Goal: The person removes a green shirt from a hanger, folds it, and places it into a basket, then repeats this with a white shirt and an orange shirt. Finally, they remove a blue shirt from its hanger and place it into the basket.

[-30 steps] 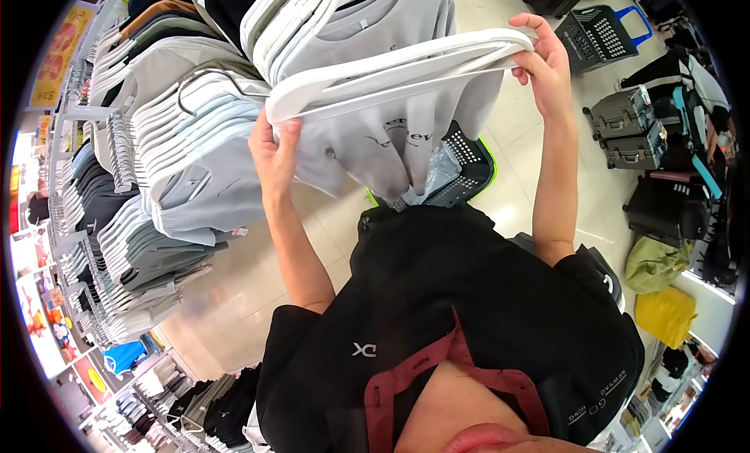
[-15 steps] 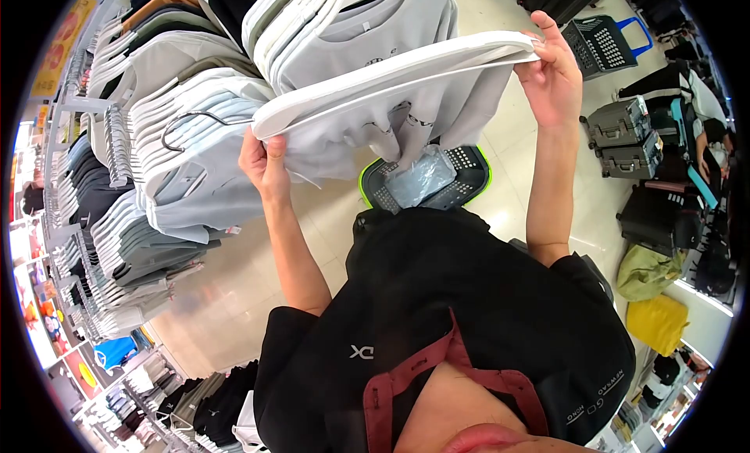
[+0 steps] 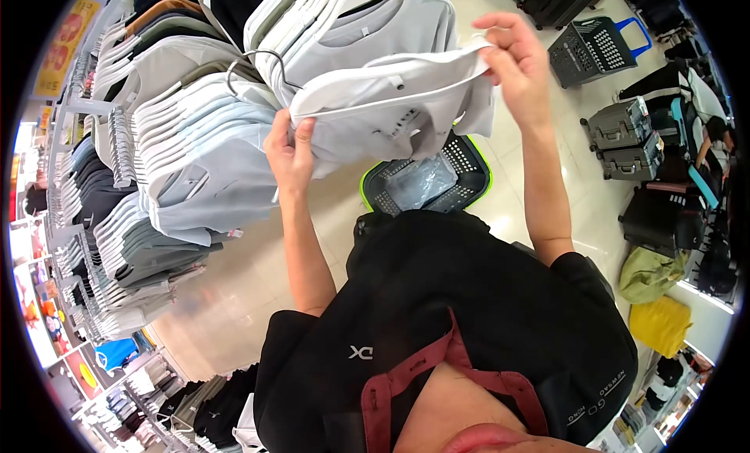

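A light grey-white T-shirt [image 3: 351,136] with small dark lettering is stretched between my hands in front of me. My left hand [image 3: 291,152] is closed on its left end, thumb on top. My right hand [image 3: 516,70] pinches the far right corner, its upper fingers raised and a little blurred. The curved metal hook of a hanger [image 3: 275,56] sticks out near the shirt's left end; the rest of that hanger is mostly hidden. Below the shirt, a dark basket with a green rim [image 3: 486,189] holds a clear plastic-wrapped package [image 3: 422,182].
Racks of hanging shirts [image 3: 211,152] fill the left side, with more pale shirts [image 3: 375,39] just beyond my hands. A dark basket with a blue handle [image 3: 590,50] is at the upper right. Suitcases [image 3: 621,140] and a yellow bag [image 3: 660,325] line the right.
The shirt's right end and my right hand have moved left. My left hand has shifted slightly right, and the hook has swung upward. More of the lettering shows now.
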`<action>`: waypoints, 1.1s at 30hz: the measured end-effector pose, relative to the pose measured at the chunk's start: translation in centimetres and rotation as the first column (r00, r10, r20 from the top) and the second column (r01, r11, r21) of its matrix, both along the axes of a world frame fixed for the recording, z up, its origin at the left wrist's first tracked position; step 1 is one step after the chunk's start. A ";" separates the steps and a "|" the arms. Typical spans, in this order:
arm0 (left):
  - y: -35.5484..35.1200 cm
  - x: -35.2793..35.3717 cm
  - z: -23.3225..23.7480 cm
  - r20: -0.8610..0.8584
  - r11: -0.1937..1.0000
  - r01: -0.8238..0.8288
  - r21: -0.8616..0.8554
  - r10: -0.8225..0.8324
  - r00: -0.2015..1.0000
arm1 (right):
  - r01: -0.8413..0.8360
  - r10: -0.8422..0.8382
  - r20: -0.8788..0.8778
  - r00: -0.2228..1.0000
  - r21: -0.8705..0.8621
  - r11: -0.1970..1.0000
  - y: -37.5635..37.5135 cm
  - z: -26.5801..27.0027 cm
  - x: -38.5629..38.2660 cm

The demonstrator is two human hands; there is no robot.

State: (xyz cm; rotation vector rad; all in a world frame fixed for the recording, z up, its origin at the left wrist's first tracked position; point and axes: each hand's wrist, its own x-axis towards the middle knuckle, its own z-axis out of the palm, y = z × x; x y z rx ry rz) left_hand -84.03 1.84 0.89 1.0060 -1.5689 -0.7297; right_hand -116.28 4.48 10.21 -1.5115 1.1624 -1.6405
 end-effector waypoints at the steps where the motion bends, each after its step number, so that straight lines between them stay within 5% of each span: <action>1: 0.0 0.0 0.5 0.000 1.000 -0.012 0.013 0.012 1.000 | -0.038 0.039 -0.044 0.998 0.036 0.999 0.0 -0.4 0.5; 8: 0.5 -0.1 2.7 0.044 0.998 0.004 -0.065 -0.001 0.999 | -0.160 0.189 -0.154 0.970 0.184 0.970 0.4 -1.9 1.2; 11: 0.8 0.6 3.4 0.035 0.998 -0.019 -0.062 0.021 0.999 | -0.199 0.194 -0.189 0.963 -0.006 0.980 0.4 -2.9 0.0; 13: 1.0 1.1 4.1 0.057 0.997 -0.030 -0.067 0.034 0.998 | 0.009 -0.226 -0.536 0.814 -0.377 0.926 -0.1 -3.2 -0.6; 14: 1.1 1.2 4.4 0.059 0.997 -0.031 -0.067 0.035 0.998 | 0.008 -0.224 -0.534 0.815 -0.377 0.926 -0.3 -3.4 -0.6; 16: 1.0 1.4 4.9 0.045 0.994 -0.021 -0.107 0.026 0.999 | 0.005 -0.292 -0.721 0.628 -0.372 0.928 -0.6 -3.9 -0.4; 19: 0.8 1.8 5.4 0.062 0.995 0.003 -0.095 0.003 0.998 | -0.064 -0.083 -0.756 0.650 -0.163 0.985 -1.5 -6.8 -0.8; 29: 0.3 0.7 6.0 0.138 0.991 0.095 -0.096 -0.082 0.987 | -0.096 -0.008 -0.701 0.713 -0.110 0.989 -1.2 -4.6 2.6; 33: 0.2 2.6 7.7 0.406 0.999 -0.009 0.044 -0.009 0.914 | 0.004 -0.093 -0.620 0.779 -0.143 0.990 -2.3 -4.9 -0.4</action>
